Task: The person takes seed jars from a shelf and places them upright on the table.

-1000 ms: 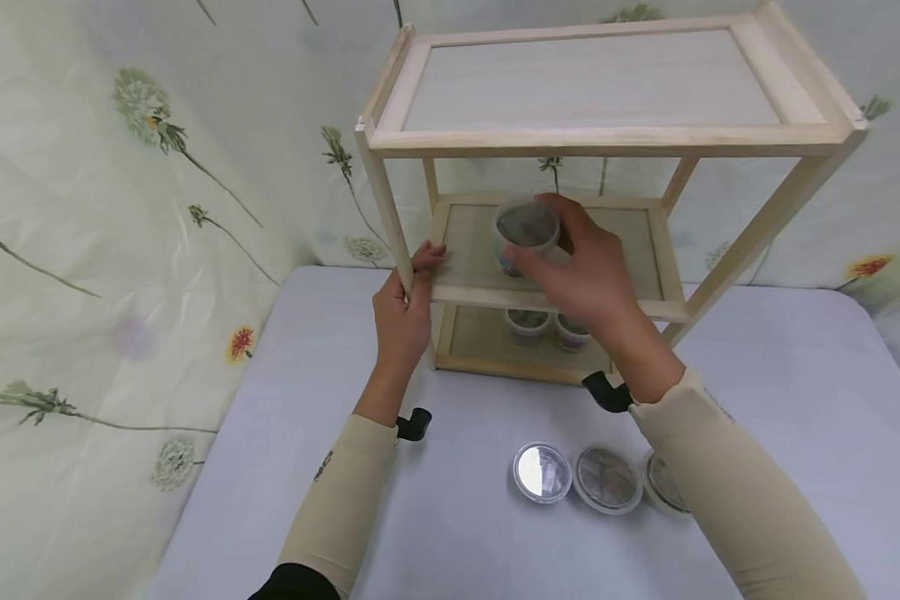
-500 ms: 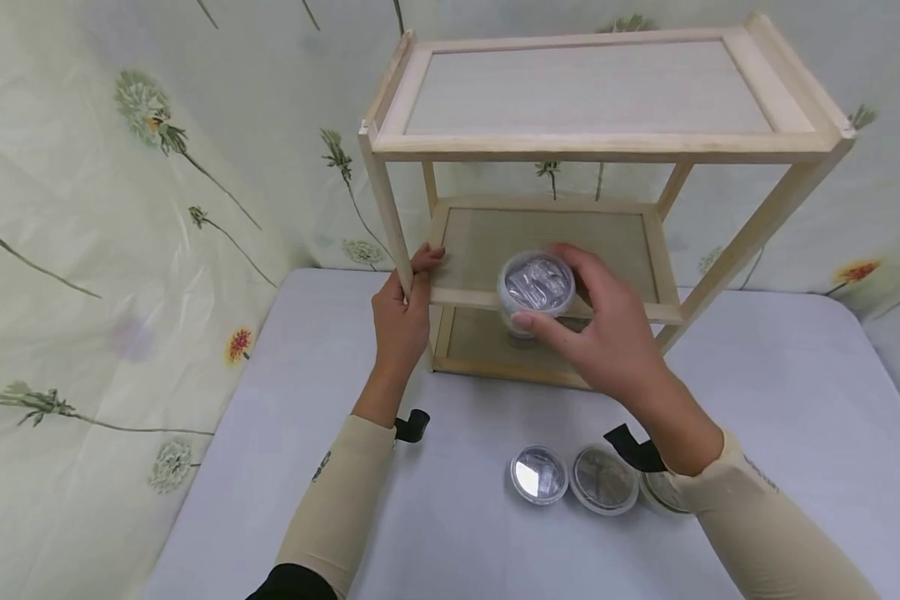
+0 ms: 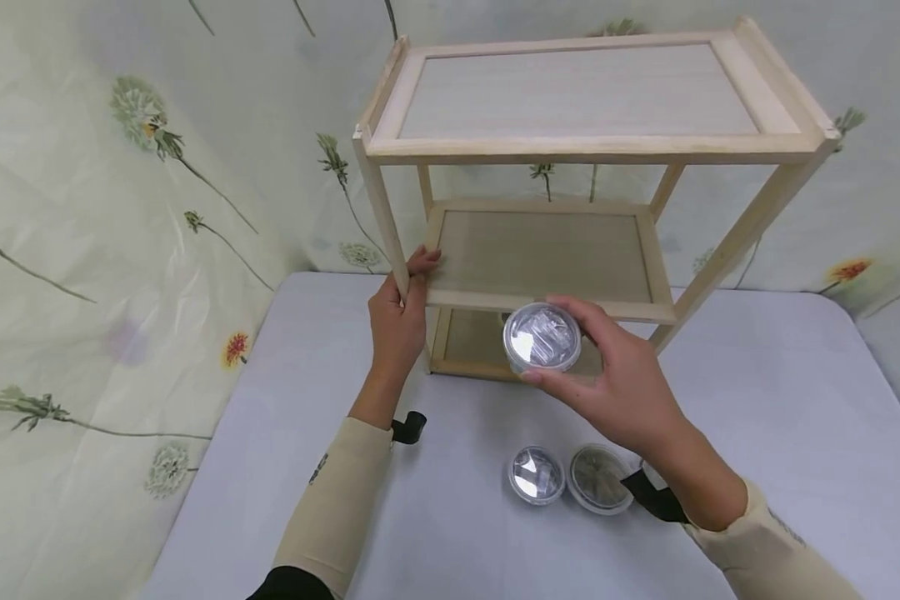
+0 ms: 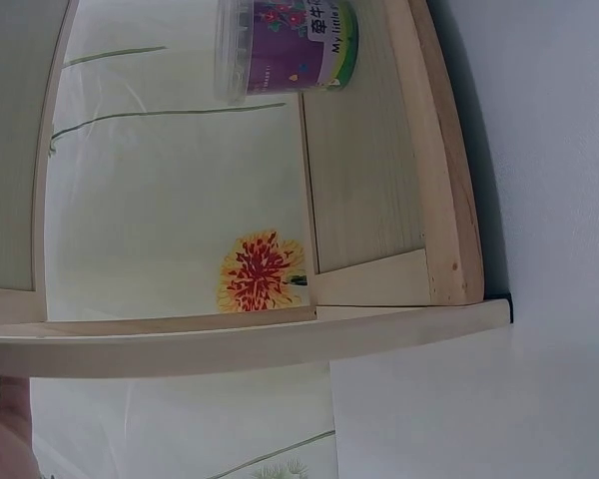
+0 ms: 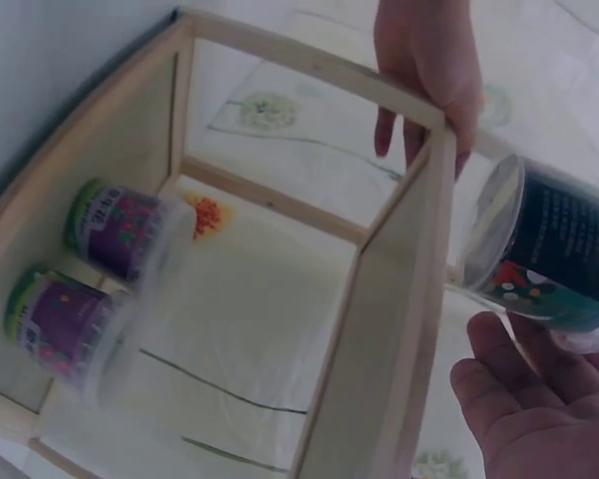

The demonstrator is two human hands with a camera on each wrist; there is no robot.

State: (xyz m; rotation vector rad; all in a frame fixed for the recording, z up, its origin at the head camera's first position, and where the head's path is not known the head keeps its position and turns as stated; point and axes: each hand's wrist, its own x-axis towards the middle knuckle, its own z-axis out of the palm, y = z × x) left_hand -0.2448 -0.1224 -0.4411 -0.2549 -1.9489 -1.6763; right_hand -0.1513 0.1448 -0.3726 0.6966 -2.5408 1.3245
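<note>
My right hand (image 3: 626, 387) holds a round plastic tub (image 3: 542, 337) with a clear lid, thumb and fingers on either side of it. It is in front of the rack's middle shelf (image 3: 543, 254), lid facing up toward the head camera. In the right wrist view the tub (image 5: 559, 244) shows a dark label with flowers. My left hand (image 3: 401, 321) grips the left front post of the light wooden rack (image 3: 592, 148) at middle-shelf height. Two purple-labelled tubs, one nearer the rack's end (image 5: 125, 235) and one beside it (image 5: 65, 324), stand on the bottom shelf.
On the white-covered table (image 3: 465, 517), in front of the rack, stand a smaller lidded tub (image 3: 537, 476) and a wider one (image 3: 600, 479). Another is mostly hidden behind my right wrist. A flower-printed sheet (image 3: 270, 125) hangs behind the rack.
My right hand has brought the tub out from over the middle shelf, down and toward me. My left hand stays on the post.
</note>
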